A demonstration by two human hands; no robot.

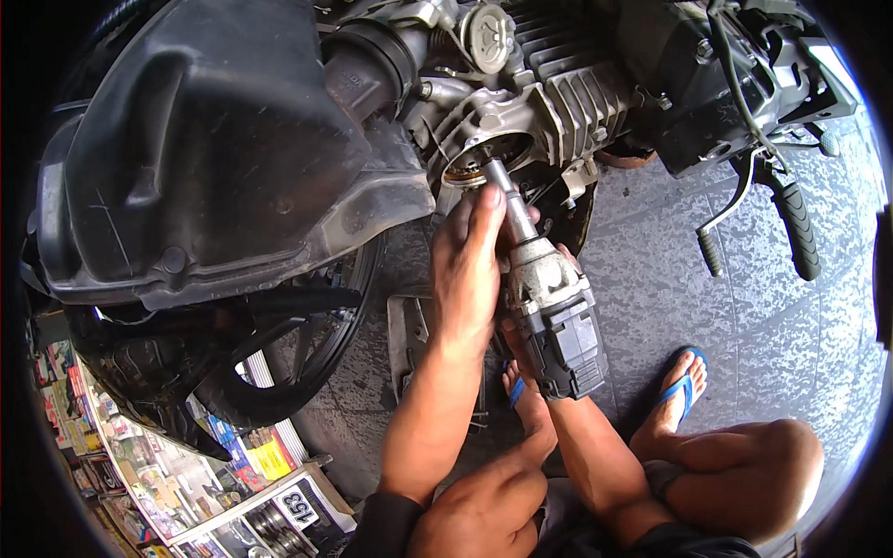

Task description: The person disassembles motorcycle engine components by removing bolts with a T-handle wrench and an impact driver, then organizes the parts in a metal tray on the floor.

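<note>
Silver steel socket shaft (518, 219): it lay straight ahead of me, with its tip at the mouth of the hole; whether it sat on anything inside, I could not tell.
Black and pale-grey power tool (555, 316): it was joined to the near end of the shaft, closer to my body.
Long axis: tool and shaft made one line, from the blocky black rear up and slightly left to the hole.
Round dark hole (513, 147): it faced me from the lower part of the ribbed grey metal engine casing (484, 116), just beyond the shaft's tip.
Left hand (470, 256): wrapped around the shaft, thumb laid along it toward the tip; this was the hand nearer the hole.
Right hand (518, 349): wrapped around the tool from below, mostly hidden by it, and farther from the hole than my left.
Left of the line: a large, scuffed black plastic housing (214, 167) reached close to the casing.
Right of the line: a black ribbed rubber footrest (794, 232) stood well apart from my hands.
</note>
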